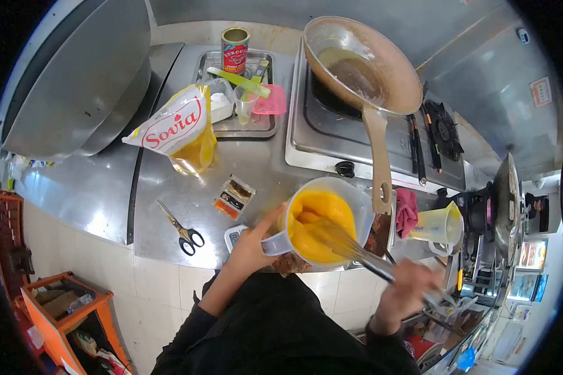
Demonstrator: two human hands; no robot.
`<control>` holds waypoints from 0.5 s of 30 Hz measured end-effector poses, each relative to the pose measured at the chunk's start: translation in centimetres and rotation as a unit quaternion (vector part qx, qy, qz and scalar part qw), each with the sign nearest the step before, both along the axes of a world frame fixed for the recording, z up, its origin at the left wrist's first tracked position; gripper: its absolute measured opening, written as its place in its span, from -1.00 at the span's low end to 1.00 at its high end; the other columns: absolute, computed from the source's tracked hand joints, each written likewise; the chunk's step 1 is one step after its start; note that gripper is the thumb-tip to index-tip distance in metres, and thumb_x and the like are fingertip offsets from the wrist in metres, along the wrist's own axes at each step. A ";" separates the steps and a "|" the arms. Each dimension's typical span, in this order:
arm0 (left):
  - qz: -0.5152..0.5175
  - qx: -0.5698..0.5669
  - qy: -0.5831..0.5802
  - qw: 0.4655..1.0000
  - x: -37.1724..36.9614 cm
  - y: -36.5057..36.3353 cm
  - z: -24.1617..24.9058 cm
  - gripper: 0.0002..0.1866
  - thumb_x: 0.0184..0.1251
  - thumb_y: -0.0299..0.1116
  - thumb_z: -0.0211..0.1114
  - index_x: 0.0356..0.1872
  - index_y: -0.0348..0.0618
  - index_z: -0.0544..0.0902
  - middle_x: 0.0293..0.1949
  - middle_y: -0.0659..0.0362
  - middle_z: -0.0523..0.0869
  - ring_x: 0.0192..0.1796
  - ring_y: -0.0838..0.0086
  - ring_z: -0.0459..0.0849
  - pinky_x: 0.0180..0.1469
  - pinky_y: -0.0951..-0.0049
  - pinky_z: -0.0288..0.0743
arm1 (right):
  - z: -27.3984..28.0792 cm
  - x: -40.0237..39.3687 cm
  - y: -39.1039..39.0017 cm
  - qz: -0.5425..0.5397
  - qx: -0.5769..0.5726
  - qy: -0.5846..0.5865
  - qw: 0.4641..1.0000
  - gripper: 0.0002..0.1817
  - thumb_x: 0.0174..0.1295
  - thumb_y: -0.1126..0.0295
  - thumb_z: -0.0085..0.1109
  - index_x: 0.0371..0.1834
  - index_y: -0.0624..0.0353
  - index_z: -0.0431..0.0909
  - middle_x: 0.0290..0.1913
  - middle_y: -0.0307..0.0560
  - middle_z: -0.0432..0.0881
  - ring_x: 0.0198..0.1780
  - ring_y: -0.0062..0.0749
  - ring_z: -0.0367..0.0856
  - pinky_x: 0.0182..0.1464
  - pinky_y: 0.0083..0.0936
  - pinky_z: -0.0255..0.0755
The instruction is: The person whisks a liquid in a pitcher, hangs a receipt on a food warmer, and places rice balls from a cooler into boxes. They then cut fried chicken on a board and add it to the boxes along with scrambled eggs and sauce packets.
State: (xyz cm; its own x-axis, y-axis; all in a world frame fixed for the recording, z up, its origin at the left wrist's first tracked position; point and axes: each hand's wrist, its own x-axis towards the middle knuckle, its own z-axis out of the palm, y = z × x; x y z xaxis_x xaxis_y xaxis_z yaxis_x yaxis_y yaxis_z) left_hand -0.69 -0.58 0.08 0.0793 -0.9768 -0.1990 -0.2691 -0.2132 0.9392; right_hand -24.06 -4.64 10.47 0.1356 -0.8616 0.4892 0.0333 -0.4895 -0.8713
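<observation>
A clear plastic measuring jug is tilted at the front of the steel counter, with beaten egg inside. My left hand is closed around the jug's handle, at its left side. In my right hand, blurred by motion, is the handle of a wire whisk; its wires dip into the yellow liquid. Just left of the jug lie a small seasoning packet and a partly covered white device. Black-handled scissors rest farther left, blades apart.
A frying pan sits on the gas stove, its handle pointing toward the jug. Behind are an oil pouch and a metal tray with a can. At right stand a pink cloth and another jug.
</observation>
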 end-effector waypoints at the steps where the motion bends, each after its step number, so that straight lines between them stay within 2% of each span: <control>1: 0.005 -0.018 -0.012 1.000 -0.1 0.2 -0.1 -0.13 -0.19 -0.37 0.41 0.27 0.17 0.21 -0.52 0.06 0.60 -0.45 0.26 0.60 -0.33 0.40 0.47 | 0.2 0.8 0.4 -0.023 -0.080 -0.124 0.989 -0.90 0.27 0.34 -0.16 -0.35 0.05 0.19 -0.54 -0.27 0.24 -0.51 -0.56 0.25 -0.47 -0.64 0.18; 2: 0.012 -0.042 -0.028 0.999 -0.1 0.0 -0.2 -0.17 -0.19 -0.36 0.42 0.25 0.04 0.26 -0.58 0.16 0.56 -0.54 0.47 0.57 -0.40 0.54 0.42 | -1.2 0.7 0.3 -0.067 -0.114 -0.112 0.985 -0.87 0.26 0.32 -0.16 -0.40 0.05 0.19 -0.58 -0.28 0.23 -0.55 -0.55 0.25 -0.49 -0.64 0.17; 3: 0.010 -0.044 -0.028 0.999 -0.1 -0.1 -0.2 -0.17 -0.19 -0.36 0.42 0.25 0.04 0.26 -0.58 0.16 0.56 -0.54 0.47 0.57 -0.40 0.54 0.42 | -5.2 -1.1 -0.3 -0.172 -0.123 0.175 0.962 -0.84 0.25 0.30 -0.16 -0.45 0.05 0.18 -0.63 -0.28 0.23 -0.59 -0.54 0.24 -0.50 -0.63 0.17; 4: 0.007 -0.045 -0.025 0.999 -0.3 -0.2 -0.2 -0.16 -0.19 -0.35 0.42 0.26 0.07 0.26 -0.56 0.14 0.57 -0.51 0.43 0.59 -0.39 0.51 0.43 | -4.6 -1.8 -0.3 -0.155 -0.094 0.377 0.908 -0.81 0.23 0.28 -0.16 -0.50 0.04 0.18 -0.68 -0.29 0.22 -0.63 -0.52 0.23 -0.52 -0.63 0.16; 6: 0.015 -0.032 -0.024 0.999 0.0 0.2 -0.5 -0.16 -0.18 -0.35 0.42 0.26 0.10 0.25 -0.54 0.13 0.58 -0.48 0.40 0.60 -0.37 0.48 0.44 | 0.2 -3.0 0.9 -0.036 -0.031 0.402 0.915 -0.80 0.23 0.27 -0.16 -0.53 0.05 0.23 -0.63 -0.27 0.27 -0.57 -0.51 0.28 -0.47 -0.57 0.19; 7: 0.006 -0.035 -0.022 0.999 -0.1 0.3 -0.4 -0.13 -0.18 -0.36 0.41 0.28 0.20 0.20 -0.50 0.04 0.60 -0.41 0.22 0.61 -0.30 0.35 0.48 | 0.7 -2.3 1.5 -0.049 -0.034 0.265 0.962 -0.78 0.23 0.27 -0.17 -0.55 0.04 0.20 -0.66 -0.28 0.24 -0.60 -0.54 0.23 -0.49 -0.60 0.16; 8: -0.001 -0.048 -0.022 0.999 -0.1 0.0 -0.3 -0.09 -0.19 -0.37 0.40 0.29 0.30 0.14 -0.45 -0.04 0.63 -0.34 0.04 0.63 -0.24 0.22 0.52 | 0.3 -1.7 1.5 -0.080 -0.070 0.226 0.968 -0.77 0.23 0.27 -0.17 -0.56 0.04 0.17 -0.68 -0.30 0.20 -0.64 -0.56 0.18 -0.51 -0.63 0.13; 9: 0.000 -0.051 -0.020 0.998 0.0 -0.2 -0.4 -0.09 -0.19 -0.37 0.40 0.29 0.30 0.14 -0.45 -0.04 0.63 -0.34 0.04 0.63 -0.24 0.22 0.52 | -1.5 -1.3 0.2 -0.121 -0.129 0.373 0.911 -0.76 0.23 0.28 -0.18 -0.58 0.04 0.14 -0.71 -0.31 0.16 -0.67 -0.59 0.14 -0.53 -0.66 0.11; 10: -0.004 -0.043 -0.020 0.999 -0.1 -0.1 -0.6 -0.09 -0.19 -0.37 0.40 0.29 0.30 0.14 -0.45 -0.04 0.63 -0.34 0.04 0.62 -0.24 0.22 0.52 | -1.6 -0.5 -0.9 -0.129 -0.206 0.466 0.851 -0.74 0.23 0.28 -0.19 -0.60 0.03 0.12 -0.73 -0.32 0.13 -0.71 -0.62 0.09 -0.55 -0.70 0.08; 12: 0.001 -0.031 -0.020 0.999 0.1 -0.1 -0.6 -0.09 -0.18 -0.36 0.40 0.29 0.31 0.14 -0.45 -0.03 0.63 -0.35 0.03 0.62 -0.24 0.23 0.53 | 1.5 0.6 0.2 -0.113 -0.061 0.267 0.955 -0.76 0.25 0.25 -0.18 -0.56 0.02 0.17 -0.70 -0.34 0.15 -0.68 -0.64 0.13 -0.52 -0.68 0.09; 13: -0.003 -0.027 -0.027 0.999 0.1 0.0 -0.3 -0.09 -0.18 -0.35 0.41 0.29 0.31 0.14 -0.45 -0.03 0.63 -0.35 0.03 0.62 -0.25 0.24 0.53 | 1.3 0.3 0.5 -0.082 -0.057 0.056 0.993 -0.78 0.25 0.23 -0.15 -0.53 0.01 0.20 -0.66 -0.36 0.19 -0.63 -0.65 0.17 -0.51 -0.66 0.10; 14: -0.005 -0.028 -0.034 0.999 0.1 0.0 -0.1 -0.09 -0.18 -0.35 0.41 0.29 0.32 0.13 -0.45 -0.03 0.63 -0.36 0.03 0.62 -0.25 0.25 0.53 | 1.0 0.0 0.9 -0.038 -0.082 -0.151 0.984 -0.79 0.25 0.21 -0.13 -0.49 0.01 0.24 -0.61 -0.38 0.23 -0.58 -0.65 0.22 -0.49 -0.63 0.11; 15: -0.002 -0.035 -0.035 0.999 0.3 -0.4 -0.2 -0.09 -0.18 -0.35 0.41 0.29 0.32 0.13 -0.45 -0.03 0.63 -0.36 0.03 0.62 -0.25 0.25 0.53 | -2.1 -1.2 -0.1 -0.100 -0.107 0.025 0.989 -0.79 0.25 0.22 -0.11 -0.50 0.02 0.24 -0.60 -0.38 0.23 -0.59 -0.65 0.21 -0.48 -0.66 0.13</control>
State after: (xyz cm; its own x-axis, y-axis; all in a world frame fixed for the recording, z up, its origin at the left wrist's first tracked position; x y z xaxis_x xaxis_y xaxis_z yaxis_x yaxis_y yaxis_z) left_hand -0.40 -1.02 -0.08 0.0873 -0.9883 -0.1251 -0.3344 -0.1473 0.9309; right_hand -25.21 -4.72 8.32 0.0014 -0.7514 0.6598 -0.1236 -0.6549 -0.7455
